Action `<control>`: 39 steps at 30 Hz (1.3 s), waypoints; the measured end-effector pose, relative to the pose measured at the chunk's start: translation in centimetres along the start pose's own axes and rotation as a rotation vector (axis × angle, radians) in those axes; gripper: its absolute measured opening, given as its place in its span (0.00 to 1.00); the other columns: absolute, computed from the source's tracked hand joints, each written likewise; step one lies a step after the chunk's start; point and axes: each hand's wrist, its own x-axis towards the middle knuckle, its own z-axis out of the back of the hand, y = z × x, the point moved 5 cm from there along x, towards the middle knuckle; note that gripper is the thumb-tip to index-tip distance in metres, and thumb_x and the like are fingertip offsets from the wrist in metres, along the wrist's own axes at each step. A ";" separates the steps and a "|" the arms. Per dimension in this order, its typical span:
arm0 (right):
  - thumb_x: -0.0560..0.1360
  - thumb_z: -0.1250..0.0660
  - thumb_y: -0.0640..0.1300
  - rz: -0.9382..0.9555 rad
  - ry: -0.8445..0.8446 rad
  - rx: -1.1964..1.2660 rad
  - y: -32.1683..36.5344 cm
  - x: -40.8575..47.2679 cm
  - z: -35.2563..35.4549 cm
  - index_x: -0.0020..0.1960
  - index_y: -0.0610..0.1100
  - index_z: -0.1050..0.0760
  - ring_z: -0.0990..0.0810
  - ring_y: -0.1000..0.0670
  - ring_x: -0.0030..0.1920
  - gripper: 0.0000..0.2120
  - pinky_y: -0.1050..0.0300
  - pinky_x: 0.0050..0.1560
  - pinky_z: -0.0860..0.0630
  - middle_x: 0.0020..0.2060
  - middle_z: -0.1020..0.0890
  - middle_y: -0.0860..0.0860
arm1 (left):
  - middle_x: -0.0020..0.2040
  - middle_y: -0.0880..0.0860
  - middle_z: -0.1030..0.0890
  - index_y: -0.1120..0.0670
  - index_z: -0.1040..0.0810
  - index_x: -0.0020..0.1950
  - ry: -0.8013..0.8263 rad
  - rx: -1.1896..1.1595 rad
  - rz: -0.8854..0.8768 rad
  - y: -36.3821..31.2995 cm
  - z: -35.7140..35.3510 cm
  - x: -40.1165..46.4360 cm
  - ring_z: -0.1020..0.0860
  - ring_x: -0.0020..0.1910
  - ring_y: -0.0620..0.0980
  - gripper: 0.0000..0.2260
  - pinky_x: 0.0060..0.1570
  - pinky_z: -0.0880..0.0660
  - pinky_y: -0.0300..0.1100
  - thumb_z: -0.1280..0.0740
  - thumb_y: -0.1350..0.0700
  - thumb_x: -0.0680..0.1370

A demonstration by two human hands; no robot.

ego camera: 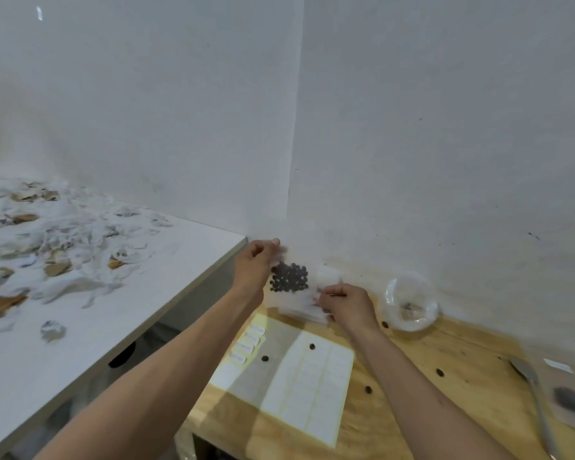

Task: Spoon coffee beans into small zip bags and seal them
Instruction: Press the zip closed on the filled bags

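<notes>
Pinching bag (pixel 291 287) of beans (pixel 289 277) at opposite edges, left hand (pixel 253 264) at 10 o'clock, right hand (pixel 344 305) at 4; held above bench (pixel 412 376). Risk: unsealed zip, tilted, spilling beans.

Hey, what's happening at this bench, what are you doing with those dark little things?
A person is packing coffee beans. Both hands hold up a small clear zip bag with a clump of beans inside: the left hand pinches one edge, the right hand the other. Below on the wooden bench lie a label sheet, a few stray beans, a clear plastic bowl and a metal spoon.
</notes>
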 end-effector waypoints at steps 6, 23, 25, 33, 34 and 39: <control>0.77 0.28 0.44 0.101 0.182 -0.401 0.5 -2.2 -5.1 0.46 0.34 0.16 0.15 0.39 0.46 0.12 0.48 0.47 0.17 0.46 0.14 0.38 | 0.45 0.58 0.13 0.57 0.20 0.48 -0.082 -0.098 -0.103 -1.8 4.1 0.2 0.15 0.41 0.53 0.04 0.48 0.21 0.44 0.28 0.58 0.80; 0.75 0.32 0.48 -0.069 0.153 -0.460 -0.4 -2.6 -11.5 0.38 0.42 0.25 0.21 0.45 0.36 0.10 0.56 0.34 0.28 0.35 0.19 0.47 | 0.47 0.55 0.13 0.56 0.19 0.50 -0.094 -0.032 -0.083 -1.6 7.5 -1.0 0.14 0.46 0.54 0.07 0.52 0.21 0.47 0.29 0.53 0.80; 0.75 0.33 0.46 -0.065 0.203 -0.346 -0.3 -2.4 -11.3 0.37 0.41 0.23 0.20 0.45 0.36 0.11 0.48 0.40 0.20 0.36 0.16 0.43 | 0.47 0.55 0.13 0.56 0.20 0.49 -0.088 -0.023 -0.091 -1.5 7.3 -1.0 0.14 0.47 0.55 0.06 0.54 0.20 0.47 0.29 0.53 0.81; 0.75 0.26 0.34 0.033 0.158 0.149 3.8 -3.5 -5.1 0.50 0.36 0.19 0.16 0.47 0.36 0.05 0.56 0.43 0.16 0.39 0.15 0.41 | 0.45 0.55 0.13 0.55 0.22 0.48 -0.045 0.014 -0.081 -1.5 4.8 -1.3 0.13 0.44 0.54 0.05 0.51 0.22 0.45 0.31 0.55 0.82; 0.74 0.26 0.33 0.049 0.126 0.175 4.4 -3.5 -4.0 0.51 0.37 0.18 0.15 0.47 0.37 0.06 0.57 0.42 0.17 0.40 0.14 0.40 | 0.46 0.56 0.14 0.56 0.21 0.50 -0.017 0.015 -0.077 -1.3 4.1 -1.5 0.13 0.44 0.55 0.05 0.51 0.22 0.47 0.32 0.54 0.82; 0.74 0.24 0.37 0.174 0.015 0.185 6.9 -3.6 0.7 0.47 0.40 0.15 0.15 0.49 0.37 0.03 0.57 0.44 0.16 0.36 0.13 0.46 | 0.45 0.55 0.13 0.57 0.21 0.55 0.101 0.017 -0.059 -0.7 -0.8 -3.2 0.14 0.42 0.52 0.07 0.43 0.22 0.42 0.33 0.54 0.83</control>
